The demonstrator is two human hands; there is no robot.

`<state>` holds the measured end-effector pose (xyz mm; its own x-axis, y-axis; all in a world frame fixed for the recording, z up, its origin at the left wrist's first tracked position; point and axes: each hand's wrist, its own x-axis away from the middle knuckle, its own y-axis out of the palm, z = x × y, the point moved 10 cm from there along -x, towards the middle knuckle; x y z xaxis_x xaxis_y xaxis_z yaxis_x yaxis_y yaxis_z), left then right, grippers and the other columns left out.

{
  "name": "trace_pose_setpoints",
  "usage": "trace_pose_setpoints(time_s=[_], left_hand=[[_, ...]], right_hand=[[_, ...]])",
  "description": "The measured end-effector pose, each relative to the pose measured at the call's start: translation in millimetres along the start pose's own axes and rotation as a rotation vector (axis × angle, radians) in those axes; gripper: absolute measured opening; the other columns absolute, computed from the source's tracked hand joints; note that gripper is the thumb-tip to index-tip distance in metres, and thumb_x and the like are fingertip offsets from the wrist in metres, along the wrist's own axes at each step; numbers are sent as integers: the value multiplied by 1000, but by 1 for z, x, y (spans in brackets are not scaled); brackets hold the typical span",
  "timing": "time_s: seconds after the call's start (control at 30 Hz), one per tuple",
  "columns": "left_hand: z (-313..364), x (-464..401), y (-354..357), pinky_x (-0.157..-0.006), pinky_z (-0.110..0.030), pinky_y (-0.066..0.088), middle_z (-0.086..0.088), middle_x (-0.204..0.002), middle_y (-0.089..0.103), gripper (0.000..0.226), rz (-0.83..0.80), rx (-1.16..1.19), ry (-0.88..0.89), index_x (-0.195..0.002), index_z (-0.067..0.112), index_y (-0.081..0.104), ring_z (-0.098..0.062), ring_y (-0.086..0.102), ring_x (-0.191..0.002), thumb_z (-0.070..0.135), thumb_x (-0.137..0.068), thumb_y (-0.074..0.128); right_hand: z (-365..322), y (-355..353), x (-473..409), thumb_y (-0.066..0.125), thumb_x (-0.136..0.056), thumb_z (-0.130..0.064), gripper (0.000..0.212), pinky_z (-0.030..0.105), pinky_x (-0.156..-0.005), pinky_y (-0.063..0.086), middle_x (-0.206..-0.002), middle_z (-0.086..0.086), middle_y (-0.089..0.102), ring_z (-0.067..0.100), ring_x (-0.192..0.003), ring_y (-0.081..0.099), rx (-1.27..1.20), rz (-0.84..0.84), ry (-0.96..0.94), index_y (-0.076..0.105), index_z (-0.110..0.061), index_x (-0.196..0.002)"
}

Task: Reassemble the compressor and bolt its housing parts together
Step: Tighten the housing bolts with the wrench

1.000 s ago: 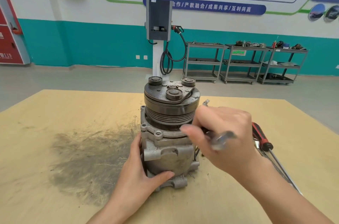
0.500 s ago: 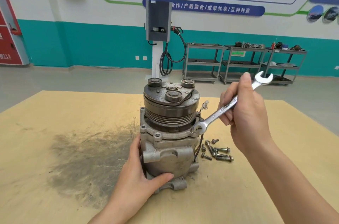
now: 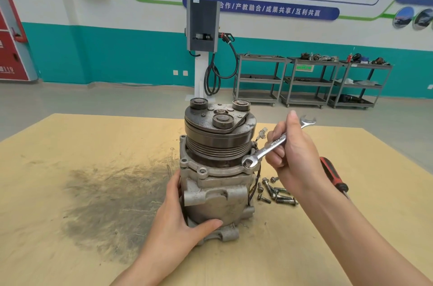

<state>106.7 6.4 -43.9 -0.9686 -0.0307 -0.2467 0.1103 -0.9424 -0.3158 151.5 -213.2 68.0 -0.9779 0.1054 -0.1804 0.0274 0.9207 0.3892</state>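
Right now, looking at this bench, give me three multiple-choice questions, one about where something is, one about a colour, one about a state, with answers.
1. Where do the loose bolts lie?
A. right of the compressor
B. on its pulley
C. left of the compressor

2. What colour is the screwdriver handle?
A. blue
B. red and black
C. yellow

3. What is the wrench doing?
A. lying on the table
B. its ring end sits on a flange bolt
C. hanging from a cart

Answers: 1 A, they lie beside its right base. 2 B, red with black. 3 B, the right hand grips its shank while the left hand steadies the body.
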Motion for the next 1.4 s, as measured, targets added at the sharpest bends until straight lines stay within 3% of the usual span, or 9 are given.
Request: trace_pose_setpoints(time_s=[0.27,0.47,0.57,0.73,0.83,0.97,1.17,1.3,1.4], left_hand=[[2,1,0,-80,-4,40,45,-120,49,113,6,-10,-7,-128,64,13,22,45,-112,79,-34,75],[1,1,-1,-91,-15,41,41,-124,50,121,7,-35,-18,-135,56,12,20,45,-114,82,-33,73],[1,1,0,-94,-18,41,41,-124,50,121,1,-36,-18,-136,54,14,19,46,-114,81,-34,74],[2,0,0,-83,-5,39,52,-119,43,109,2,-40,-17,-119,76,8,28,41,-110,83,-31,72],[2,0,-1,-85,-8,38,50,-120,44,108,9,-38,-14,-118,77,7,26,42,-111,82,-32,73],[4,0,-2,-81,-5,38,55,-118,40,108,13,-53,6,-112,83,0,31,39,-109,77,-36,76],[2,1,0,-97,-18,40,42,-126,49,111,5,-28,18,-128,70,10,19,46,-116,66,-43,81],[3,2,-1,-90,-11,38,45,-123,47,105,20,-40,23,-119,76,10,23,44,-113,66,-42,80],[2,2,-1,-92,-14,40,42,-123,49,110,12,-26,21,-130,61,15,21,45,-114,65,-43,81]], right_hand=[[-25,-12,22,30,-105,-37,61,19,-35,25,-44,-7,35,8,-39,29,-26,198,-356,48,-26,-48],[-37,3,45,32,-99,-40,51,17,-42,28,-46,-9,37,10,-42,32,-3,136,-605,48,-28,-52],[-39,6,45,29,-100,-37,53,16,-40,26,-45,-8,38,11,-40,32,-16,116,-595,47,-26,-52],[-41,7,38,28,-99,-42,55,17,-38,25,-44,-5,38,13,-37,30,-15,84,-525,46,-25,-49],[-42,9,38,28,-99,-43,55,19,-38,26,-44,-3,38,14,-38,30,-8,64,-512,47,-24,-50],[-56,17,46,30,-99,-45,56,22,-40,27,-44,-6,40,16,-39,33,100,36,-621,50,-26,-50],[-88,19,60,30,-99,-43,53,19,-41,28,-45,-6,41,18,-38,33,90,14,-787,50,-28,-53],[-85,4,42,29,-102,-43,58,18,-39,27,-44,-6,40,15,-37,32,81,84,-640,49,-26,-50],[-76,-6,31,28,-104,-40,60,19,-37,26,-43,-4,39,13,-37,30,17,124,-533,48,-24,-50]])
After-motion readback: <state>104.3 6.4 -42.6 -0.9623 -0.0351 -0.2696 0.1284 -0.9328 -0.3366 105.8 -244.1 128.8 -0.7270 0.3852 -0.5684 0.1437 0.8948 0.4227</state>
